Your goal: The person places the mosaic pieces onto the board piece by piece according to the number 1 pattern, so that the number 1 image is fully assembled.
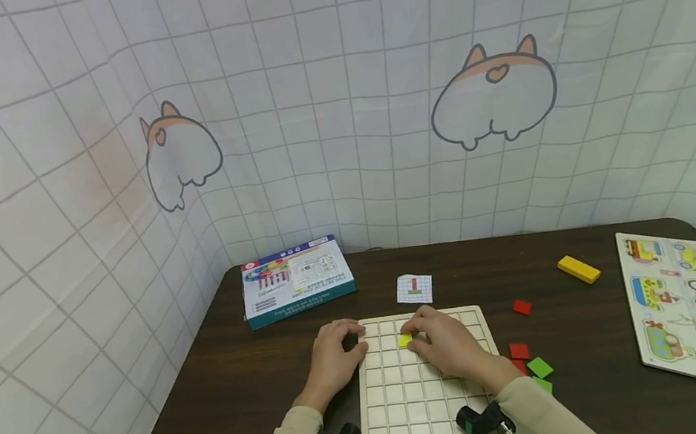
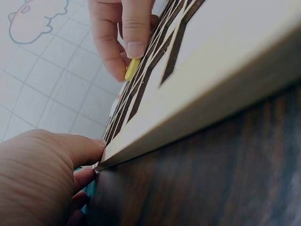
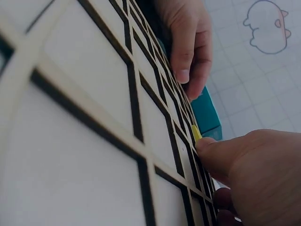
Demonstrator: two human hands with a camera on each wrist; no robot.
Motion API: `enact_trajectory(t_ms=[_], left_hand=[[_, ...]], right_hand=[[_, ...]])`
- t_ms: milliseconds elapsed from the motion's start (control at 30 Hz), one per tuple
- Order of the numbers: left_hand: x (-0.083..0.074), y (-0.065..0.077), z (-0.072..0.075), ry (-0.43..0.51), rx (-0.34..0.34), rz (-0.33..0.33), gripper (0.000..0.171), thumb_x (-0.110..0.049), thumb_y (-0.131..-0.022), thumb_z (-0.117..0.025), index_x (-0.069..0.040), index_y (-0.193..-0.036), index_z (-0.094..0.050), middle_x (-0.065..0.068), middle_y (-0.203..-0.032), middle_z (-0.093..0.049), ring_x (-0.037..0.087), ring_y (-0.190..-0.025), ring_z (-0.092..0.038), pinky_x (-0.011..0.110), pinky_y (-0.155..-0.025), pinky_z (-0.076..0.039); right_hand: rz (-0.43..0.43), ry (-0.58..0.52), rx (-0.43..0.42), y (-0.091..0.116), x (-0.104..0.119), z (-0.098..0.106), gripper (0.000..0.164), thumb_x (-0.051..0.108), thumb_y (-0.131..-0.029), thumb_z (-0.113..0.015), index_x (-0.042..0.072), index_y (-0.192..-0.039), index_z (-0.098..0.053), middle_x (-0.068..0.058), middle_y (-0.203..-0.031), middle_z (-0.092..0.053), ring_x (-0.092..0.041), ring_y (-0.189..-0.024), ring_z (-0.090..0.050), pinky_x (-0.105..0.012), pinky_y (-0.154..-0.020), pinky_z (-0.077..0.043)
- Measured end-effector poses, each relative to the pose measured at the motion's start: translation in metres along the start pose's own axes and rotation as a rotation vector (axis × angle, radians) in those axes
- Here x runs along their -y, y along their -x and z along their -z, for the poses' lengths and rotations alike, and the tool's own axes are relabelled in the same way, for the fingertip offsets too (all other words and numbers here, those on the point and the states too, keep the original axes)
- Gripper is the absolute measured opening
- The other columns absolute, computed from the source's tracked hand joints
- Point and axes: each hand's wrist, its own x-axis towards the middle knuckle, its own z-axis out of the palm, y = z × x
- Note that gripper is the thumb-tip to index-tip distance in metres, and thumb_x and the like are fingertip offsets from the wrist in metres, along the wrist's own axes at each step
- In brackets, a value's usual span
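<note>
A pale wooden grid board (image 1: 396, 415) of square cells lies flat on the dark table. My right hand (image 1: 444, 343) reaches over its upper part and pinches a small yellow square tile (image 1: 405, 340) between thumb and fingers. In the right wrist view that tile (image 3: 196, 132) stands tilted at the grid, partly covered by the thumb. At the board's far left corner, my left hand (image 1: 332, 363) grips the edge. Its thumb presses the rim in the left wrist view, with the other fingers (image 2: 83, 179) curled along the outer side, partly hidden.
Beyond the board lies a small paper card (image 1: 414, 288) with a coloured grid figure. A boxed set (image 1: 297, 283) sits back left. Right of the board are red tiles (image 1: 521, 306), green tiles (image 1: 539, 368) and a yellow block (image 1: 579, 269). A picture puzzle board (image 1: 680, 317) lies far right.
</note>
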Motion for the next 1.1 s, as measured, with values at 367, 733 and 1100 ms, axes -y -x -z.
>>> enact_trajectory(t_ms=[367,733,1100], left_hand=[[-0.003,-0.003,-0.002,0.001,-0.006,-0.024,0.017,-0.015,-0.090,-0.070,-0.011,-0.106,-0.071,0.006,-0.124,-0.062,0.032,-0.126,-0.045,0.057,-0.104,-0.035],[-0.003,-0.004,0.001,-0.006,-0.014,-0.002,0.016,-0.017,-0.090,-0.071,-0.014,-0.105,-0.071,0.004,-0.123,-0.062,0.029,-0.127,-0.044,0.054,-0.105,-0.035],[0.002,-0.003,0.000,0.004,-0.003,0.013,0.017,-0.016,-0.090,-0.071,-0.013,-0.106,-0.072,0.005,-0.128,-0.062,0.031,-0.136,-0.038,0.056,-0.110,-0.032]], right_hand=[[0.029,-0.117,0.106,0.003,-0.012,0.023,0.026,0.016,-0.091,-0.070,0.010,-0.116,-0.070,0.000,-0.110,-0.062,-0.011,-0.081,-0.055,-0.029,-0.070,-0.049],[-0.068,-0.106,0.129,0.004,-0.029,0.067,0.031,0.021,-0.094,-0.066,0.009,-0.122,-0.068,-0.006,-0.115,-0.066,-0.018,-0.093,-0.060,-0.033,-0.072,-0.051],[-0.119,-0.078,0.015,0.016,-0.068,0.100,0.037,0.024,-0.094,-0.066,0.004,-0.125,-0.064,-0.013,-0.117,-0.065,-0.026,-0.095,-0.063,-0.041,-0.075,-0.055]])
